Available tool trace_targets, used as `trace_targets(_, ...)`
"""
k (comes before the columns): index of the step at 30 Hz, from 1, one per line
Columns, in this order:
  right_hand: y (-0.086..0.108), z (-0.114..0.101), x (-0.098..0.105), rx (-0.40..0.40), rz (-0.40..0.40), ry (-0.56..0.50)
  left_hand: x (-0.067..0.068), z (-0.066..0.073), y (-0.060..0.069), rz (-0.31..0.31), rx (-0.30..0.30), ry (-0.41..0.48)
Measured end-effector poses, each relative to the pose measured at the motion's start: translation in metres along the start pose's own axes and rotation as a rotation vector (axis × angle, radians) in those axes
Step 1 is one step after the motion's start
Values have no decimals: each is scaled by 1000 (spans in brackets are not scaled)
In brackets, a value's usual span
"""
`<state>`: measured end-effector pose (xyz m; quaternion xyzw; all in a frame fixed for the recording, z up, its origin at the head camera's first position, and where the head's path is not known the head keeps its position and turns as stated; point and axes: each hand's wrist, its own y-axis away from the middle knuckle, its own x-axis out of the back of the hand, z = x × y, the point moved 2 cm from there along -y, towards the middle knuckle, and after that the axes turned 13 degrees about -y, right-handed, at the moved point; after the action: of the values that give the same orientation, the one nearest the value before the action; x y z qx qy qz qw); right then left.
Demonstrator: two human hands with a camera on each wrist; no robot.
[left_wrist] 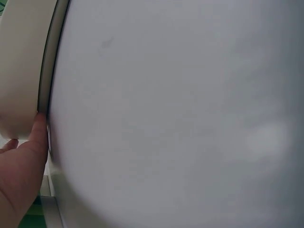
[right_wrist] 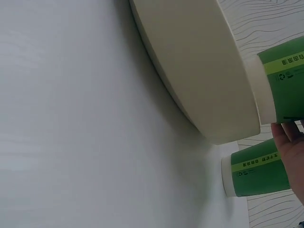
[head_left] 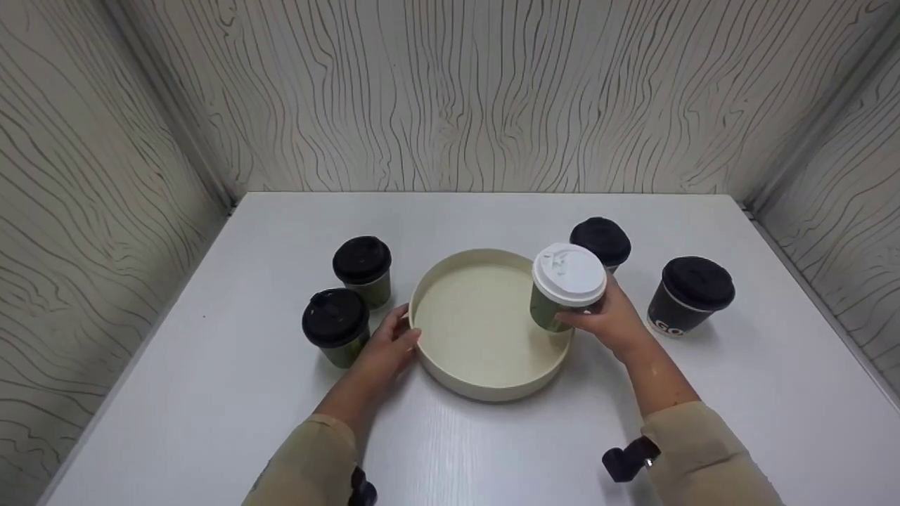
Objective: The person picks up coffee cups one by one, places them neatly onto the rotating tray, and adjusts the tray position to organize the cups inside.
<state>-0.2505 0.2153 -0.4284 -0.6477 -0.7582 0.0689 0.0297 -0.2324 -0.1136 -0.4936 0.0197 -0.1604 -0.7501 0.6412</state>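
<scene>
A round cream tray [head_left: 485, 391] with a low wall sits on the table. My left hand [head_left: 385, 348] grips its left side, thumb at the rim and fingers along the outer wall. In the left wrist view, fingertips of the left hand [left_wrist: 23, 164] touch the tray's wall [left_wrist: 23, 61]. My right hand [head_left: 610, 318] holds a green paper coffee cup [head_left: 545, 309] with a white lid [head_left: 571, 273], slightly tilted, at the tray's right side. In the right wrist view, that cup [right_wrist: 287, 88] overlaps the tray's edge [right_wrist: 204, 71], with right-hand fingers [right_wrist: 289, 142] round it.
Two green cups with black lids, a rear one [head_left: 362, 263] and a front one [head_left: 337, 320], stand left of the tray. Behind my right hand is another black-lidded cup [head_left: 601, 240]. A dark cup [head_left: 685, 299] stands farther right. Wood-patterned panels [head_left: 450, 98] enclose the table.
</scene>
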Motion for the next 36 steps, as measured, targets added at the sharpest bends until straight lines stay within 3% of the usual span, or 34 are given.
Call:
trace_targets(8,-2,12,-6,-10,-25,-24,2,0,1,-15,10,-19)
trace_targets(15,-2,19,-5,-67,-17,68,1,-2,1,-23,-3,9)
trace_targets(27,-2,26,-1,-48,4,179,1,-3,-1,-28,-32,47)
trace_targets(36,0,35,-2,-72,4,185,0,-3,-2,-12,-35,53)
